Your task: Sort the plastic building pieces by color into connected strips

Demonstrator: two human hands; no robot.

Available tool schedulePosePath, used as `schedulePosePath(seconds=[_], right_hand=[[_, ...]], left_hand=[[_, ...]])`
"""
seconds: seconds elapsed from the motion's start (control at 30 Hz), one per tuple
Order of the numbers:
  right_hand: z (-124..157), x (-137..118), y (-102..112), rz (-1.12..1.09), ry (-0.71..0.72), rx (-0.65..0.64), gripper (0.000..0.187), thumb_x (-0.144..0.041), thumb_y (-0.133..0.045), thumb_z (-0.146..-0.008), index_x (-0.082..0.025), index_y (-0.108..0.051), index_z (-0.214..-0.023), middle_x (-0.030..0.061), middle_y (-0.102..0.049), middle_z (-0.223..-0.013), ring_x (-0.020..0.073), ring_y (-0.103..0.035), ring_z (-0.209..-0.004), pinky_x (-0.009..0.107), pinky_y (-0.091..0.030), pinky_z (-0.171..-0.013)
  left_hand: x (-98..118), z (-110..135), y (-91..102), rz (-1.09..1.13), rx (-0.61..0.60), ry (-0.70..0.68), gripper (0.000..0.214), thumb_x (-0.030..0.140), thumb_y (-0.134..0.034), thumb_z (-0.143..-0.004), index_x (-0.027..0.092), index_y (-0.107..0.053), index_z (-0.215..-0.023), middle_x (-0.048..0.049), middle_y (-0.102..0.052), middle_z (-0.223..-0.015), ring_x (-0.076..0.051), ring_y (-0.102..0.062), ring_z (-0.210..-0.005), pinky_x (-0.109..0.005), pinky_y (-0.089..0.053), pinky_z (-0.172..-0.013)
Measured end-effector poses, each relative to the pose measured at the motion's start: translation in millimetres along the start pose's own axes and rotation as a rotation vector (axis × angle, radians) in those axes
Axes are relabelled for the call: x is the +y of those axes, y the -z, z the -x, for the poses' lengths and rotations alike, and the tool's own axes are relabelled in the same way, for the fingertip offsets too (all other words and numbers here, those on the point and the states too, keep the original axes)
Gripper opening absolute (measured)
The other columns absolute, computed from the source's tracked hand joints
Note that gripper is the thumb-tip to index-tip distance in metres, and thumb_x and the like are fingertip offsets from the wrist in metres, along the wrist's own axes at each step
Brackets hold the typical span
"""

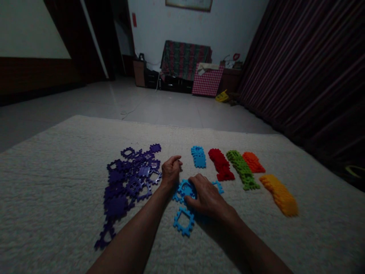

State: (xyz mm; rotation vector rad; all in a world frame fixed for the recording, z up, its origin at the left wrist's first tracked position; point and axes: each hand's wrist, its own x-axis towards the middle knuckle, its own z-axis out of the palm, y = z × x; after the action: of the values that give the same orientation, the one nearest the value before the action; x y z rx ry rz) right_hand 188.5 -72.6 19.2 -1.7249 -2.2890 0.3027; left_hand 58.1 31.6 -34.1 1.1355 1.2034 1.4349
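Observation:
My right hand [203, 195] is closed around light-blue interlocking plastic tiles [186, 186], with its thumb and fingers at their edges. The palm hides part of them. Just beyond, to the left, my left hand [171, 170] is loosely curled, and no piece shows in its fingers. A square light-blue frame tile [184, 221] lies flat below the right hand. Another light-blue tile [218, 186] pokes out past the right knuckles. To the left of my hands spreads a loose heap of dark purple tiles [116, 205], some solid and some with openings.
Overlapping rows of light-blue [199, 156], red [221, 164], green [242, 169], orange [253, 163] and yellow tiles [280, 195] lie to the right on the pale mat [94, 133]. Beyond are a tiled floor [171, 108], a low cabinet [176, 83] and a dark curtain [299, 76].

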Motion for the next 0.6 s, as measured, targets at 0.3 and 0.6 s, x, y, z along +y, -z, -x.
schedulePosePath(seconds=[0.3, 0.6], right_hand=[[-5, 13, 14, -0.130, -0.025, 0.127, 0.035, -0.032, -0.068, -0.074, -0.019, -0.061, -0.106, 0.0071, -0.063, -0.100, 0.0228, -0.059, -0.094, 0.033, -0.047, -0.082], [-9, 50, 15, -0.112, -0.210, 0.112, 0.019, -0.035, -0.067, -0.076, -0.020, -0.064, -0.088, 0.0059, -0.066, -0.086, 0.0219, -0.062, -0.081, 0.031, -0.047, -0.071]], left_hand=[[-3, -1, 1.3, 0.021, -0.011, -0.001, 0.034, 0.030, -0.053, -0.072, 0.014, -0.072, -0.096, -0.0026, -0.066, -0.069, -0.011, -0.057, -0.051, -0.023, -0.045, -0.050], [-1, -1, 1.6, -0.020, -0.016, -0.026, 0.034, 0.026, -0.051, -0.072, 0.013, -0.073, -0.094, -0.0028, -0.067, -0.067, -0.011, -0.058, -0.050, -0.022, -0.045, -0.050]])
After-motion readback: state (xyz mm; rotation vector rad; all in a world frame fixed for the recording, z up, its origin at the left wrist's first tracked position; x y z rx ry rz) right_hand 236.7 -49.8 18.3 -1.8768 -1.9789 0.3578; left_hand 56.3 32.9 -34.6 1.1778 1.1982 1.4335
